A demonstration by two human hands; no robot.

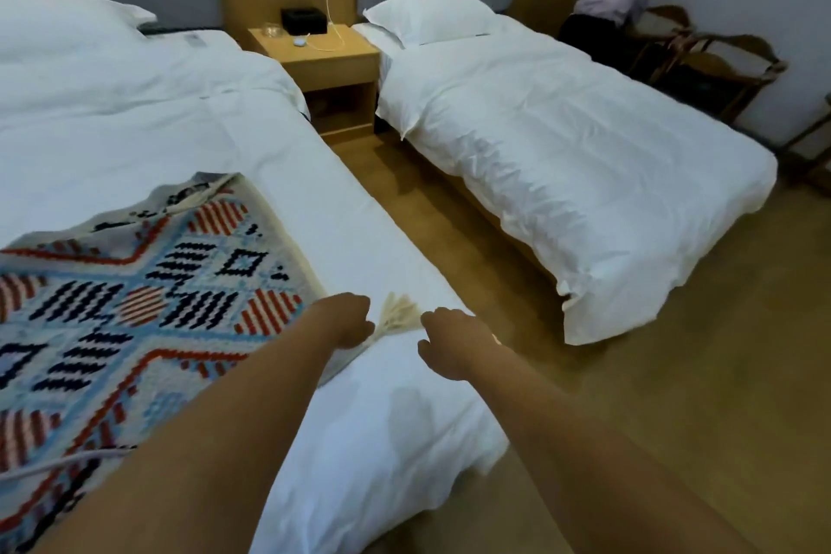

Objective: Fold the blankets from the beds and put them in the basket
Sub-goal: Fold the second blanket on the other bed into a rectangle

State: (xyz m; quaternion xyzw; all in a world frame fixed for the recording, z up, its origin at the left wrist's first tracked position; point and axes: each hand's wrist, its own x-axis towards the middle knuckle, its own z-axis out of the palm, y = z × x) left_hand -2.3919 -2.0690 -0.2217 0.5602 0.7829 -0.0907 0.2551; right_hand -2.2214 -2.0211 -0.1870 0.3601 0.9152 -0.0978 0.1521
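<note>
In the head view, a woven blanket patterned in red, navy and pale blue (pixel 135 310) lay spread flat on the near white-sheeted bed (pixel 368 427), unfolded. The left hand (pixel 346 322) was curled at its cream tassel fringe (pixel 400 319); whether it pinched the edge I could not tell. The right hand (pixel 454 342) hovered beside the fringe, fingers loosely apart. The far white bed (pixel 562 166) showed no blanket, and no basket was visible; folding seemed barely begun

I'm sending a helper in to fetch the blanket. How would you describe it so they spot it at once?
Take the nearer white bed, on the left. At its foot lies the woven patterned blanket, cream-fringed, beside the left hand. It is the only coloured cloth there: red, navy and pale blue diamonds on white bedding.
</note>
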